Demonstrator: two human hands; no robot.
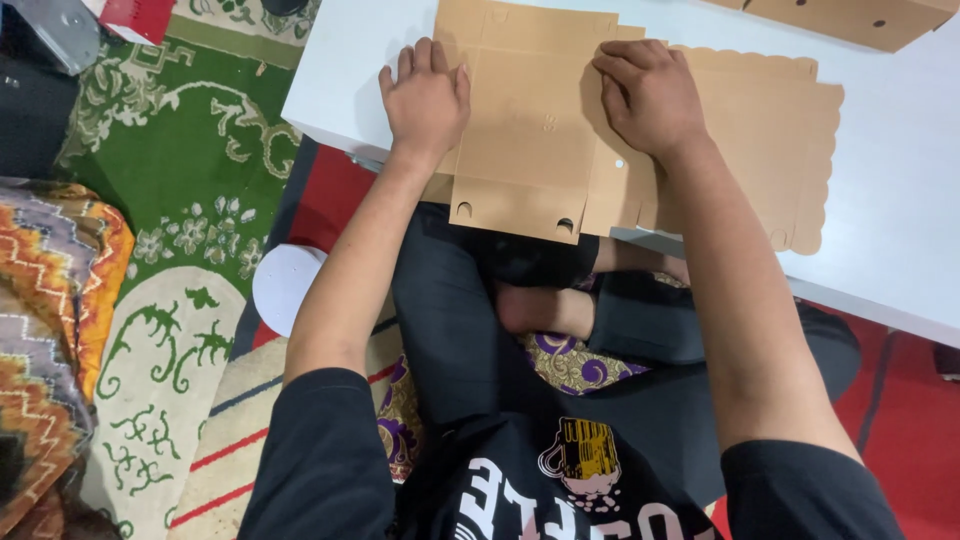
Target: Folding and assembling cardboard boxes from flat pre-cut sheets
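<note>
Left hand [427,98] and right hand [648,95] pressed flat, open, on unfolded cardboard box blank [540,130], white table [900,190], seemingly another box [850,18] beyond.

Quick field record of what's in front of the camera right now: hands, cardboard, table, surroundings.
left hand: flat, palm down on the left edge of the flat cardboard blank
right hand: flat, pressing the blank near its middle
blank: unfolded, brown, scalloped right edge, overhangs the near edge of the white table
folded cardboard box: far right corner of the table
posture: seated cross-legged
floor: green patterned rug
</note>
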